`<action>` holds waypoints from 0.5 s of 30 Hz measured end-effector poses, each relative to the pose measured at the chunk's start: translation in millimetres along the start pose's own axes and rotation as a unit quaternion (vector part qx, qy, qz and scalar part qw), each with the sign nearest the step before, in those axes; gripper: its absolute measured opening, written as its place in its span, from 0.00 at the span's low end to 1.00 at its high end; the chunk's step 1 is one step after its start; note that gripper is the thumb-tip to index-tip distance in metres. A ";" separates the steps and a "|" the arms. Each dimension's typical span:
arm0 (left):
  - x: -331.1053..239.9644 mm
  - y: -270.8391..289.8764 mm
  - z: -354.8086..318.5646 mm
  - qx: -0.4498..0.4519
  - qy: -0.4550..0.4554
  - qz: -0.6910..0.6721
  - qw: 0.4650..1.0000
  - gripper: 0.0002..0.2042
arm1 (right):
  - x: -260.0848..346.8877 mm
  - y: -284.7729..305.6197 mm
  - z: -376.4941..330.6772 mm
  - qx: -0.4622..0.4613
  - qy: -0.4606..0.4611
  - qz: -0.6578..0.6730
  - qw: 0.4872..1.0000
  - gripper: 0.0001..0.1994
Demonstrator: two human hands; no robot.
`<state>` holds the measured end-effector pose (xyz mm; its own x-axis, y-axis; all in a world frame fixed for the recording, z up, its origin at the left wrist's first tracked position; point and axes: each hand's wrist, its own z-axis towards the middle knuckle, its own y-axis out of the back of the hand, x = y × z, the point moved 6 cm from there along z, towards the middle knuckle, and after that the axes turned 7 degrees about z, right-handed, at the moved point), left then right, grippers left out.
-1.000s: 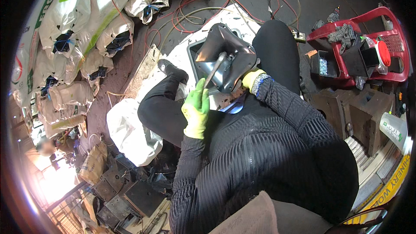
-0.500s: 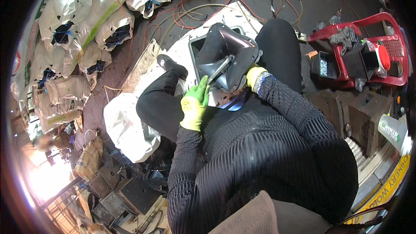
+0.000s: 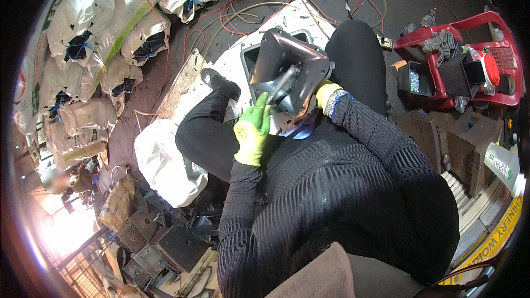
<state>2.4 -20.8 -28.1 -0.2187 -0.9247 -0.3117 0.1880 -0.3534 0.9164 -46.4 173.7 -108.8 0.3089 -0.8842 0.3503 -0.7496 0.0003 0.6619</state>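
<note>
A dark, glossy, funnel-like moulded part [image 3: 313, 69] with a flanged rim rests tilted by my lap, between my legs. My left hand [image 3: 252, 135], in a yellow-green glove, is closed around the near end of a slim metal hand tool [image 3: 283, 85]. The tool's far end reaches into the hollow of the part; motion blur hides its exact kind. My right hand [image 3: 328, 95], gloved alike, grips the part's right near edge, its fingertips partly hidden behind it. Under and behind it a similar dark part with an open rim [image 3: 248, 58] lies on a white sheet [image 3: 295, 19].
A red plastic crate [image 3: 458, 25] at the right holds grey gloves and a red-lidded jar, with a black bin [image 3: 411, 80] of small metal pieces beside it. Full white sacks [image 3: 88, 16] line the left. Hoses [image 3: 232, 14] coil ahead. Steel blocks [image 3: 472, 138] stand right.
The tool in my left hand has shifted slightly and is now blurred. The dark part has tipped a little. My right hand keeps its grip on the edge.
</note>
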 end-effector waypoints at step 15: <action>-51.6 187.8 93.9 -0.108 -0.099 -0.725 0.673 0.25 | 20.6 32.5 -7.2 -0.122 0.188 0.751 0.621 0.15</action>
<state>-40.9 -26.2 183.6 -0.4417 0.4440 -0.7796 -0.2304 -0.8959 -0.3798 -60.2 158.8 -75.2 -0.4819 0.3716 0.7935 -0.2597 0.8043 -0.5344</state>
